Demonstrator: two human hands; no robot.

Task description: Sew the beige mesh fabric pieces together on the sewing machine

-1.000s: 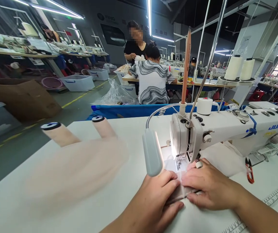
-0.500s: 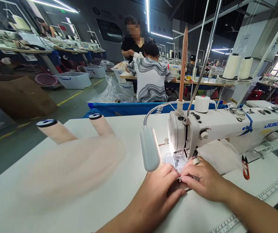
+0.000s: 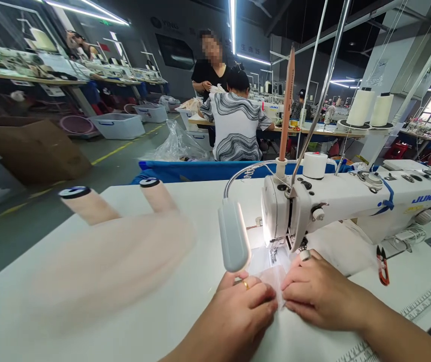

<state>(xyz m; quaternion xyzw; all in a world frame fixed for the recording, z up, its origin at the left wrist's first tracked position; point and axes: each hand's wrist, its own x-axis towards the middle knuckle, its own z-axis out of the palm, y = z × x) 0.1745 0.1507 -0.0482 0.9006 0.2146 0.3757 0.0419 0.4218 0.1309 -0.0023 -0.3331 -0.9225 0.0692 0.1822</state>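
A piece of thin, sheer white fabric [image 3: 275,277] lies in front of the needle of a white sewing machine [image 3: 354,196]. My left hand [image 3: 243,306], with a ring on one finger, grips the fabric's left side, its fingers curled. Close by on the right, my right hand [image 3: 319,291] pinches the other side, thumb and fingers pressed together. Between the hands a narrow fold or seam runs toward the presser foot [image 3: 274,253], which is lit by a grey lamp [image 3: 233,236]. More pale fabric [image 3: 338,244] lies under the machine arm.
Orange-handled thread snips [image 3: 382,266] lie right of my right hand, above a ruler strip [image 3: 422,296] on the table. Two thread cones [image 3: 155,195] stand by a pale sheer fabric heap [image 3: 113,266] at left. A pencil [image 3: 287,105] stands upright on the machine. Two people work beyond.
Both hands have moved slightly toward me and a little apart. The sheer fabric now shows stretched between them, where before it was mostly covered by the fingers. The view has shifted slightly.
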